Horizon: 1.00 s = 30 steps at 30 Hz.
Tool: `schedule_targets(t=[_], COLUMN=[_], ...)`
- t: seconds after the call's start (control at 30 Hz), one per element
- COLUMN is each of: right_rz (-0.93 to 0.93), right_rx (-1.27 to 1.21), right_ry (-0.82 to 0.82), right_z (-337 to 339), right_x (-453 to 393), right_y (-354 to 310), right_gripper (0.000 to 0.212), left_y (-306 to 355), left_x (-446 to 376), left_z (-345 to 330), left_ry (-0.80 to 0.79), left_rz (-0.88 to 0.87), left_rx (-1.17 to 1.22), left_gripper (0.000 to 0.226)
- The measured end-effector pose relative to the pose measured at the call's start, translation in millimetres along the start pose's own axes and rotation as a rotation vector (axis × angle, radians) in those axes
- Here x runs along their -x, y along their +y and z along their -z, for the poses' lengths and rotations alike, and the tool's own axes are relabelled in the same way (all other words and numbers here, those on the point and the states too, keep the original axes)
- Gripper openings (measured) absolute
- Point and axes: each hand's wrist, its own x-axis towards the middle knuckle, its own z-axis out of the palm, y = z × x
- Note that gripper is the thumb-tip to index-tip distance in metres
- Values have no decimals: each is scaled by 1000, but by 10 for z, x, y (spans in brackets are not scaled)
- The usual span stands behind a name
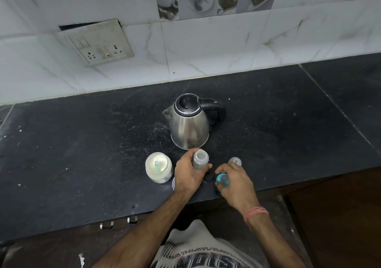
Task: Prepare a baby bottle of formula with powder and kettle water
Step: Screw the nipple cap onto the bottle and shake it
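My left hand (188, 174) gripped open baby bottle (200, 160) before steel kettle (188, 123); right hand (234, 182) held blue teat collar (222, 179). Powder jar (158, 167) label unreadable.

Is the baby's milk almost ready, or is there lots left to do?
Lots left. Done: the bottle is open and the powder jar has its lid off, scoop inside. In hand: the left hand steadies the bottle; the right hand holds the blue teat ring. Left: the closed kettle still sits unpoured; then capping.
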Motion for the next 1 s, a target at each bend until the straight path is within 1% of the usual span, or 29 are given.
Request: schedule_targets(t=[0.17, 0.3, 0.4, 0.5, 0.6, 0.7, 0.83, 1.0], right_rz=[11, -16, -24, -10, 45, 98, 157, 197], right_rx=[14, -38, -155, -333, -474, -521, -487, -313], right_ry=[16, 28, 126, 246, 320, 291, 222, 117], right_z=[-66, -1, 89, 203, 354, 414, 364, 272], right_x=[-20, -48, -42, -46, -84, -145, -231, -306], right_y=[33, -19, -120, -230, -375, -508, -627, -724], right_gripper=[44, 42, 35, 37, 36, 38, 43, 43], left_y=[10, 6, -10, -18, -15, -19, -3, 51], left_x=[36, 45, 55, 62, 55, 52, 56, 70], left_z=[4, 13, 15, 23, 28, 49, 66, 89], left_ry=[-10, -19, -24, -28, -40, -56, -68, -67], left_rz=[-4, -15, -32, -34, -32, -22, -28, -32], left_rx=[0, 3, 15, 21, 18, 12, 32, -15], left_gripper=[48, 49, 49, 50, 53, 57, 64, 69])
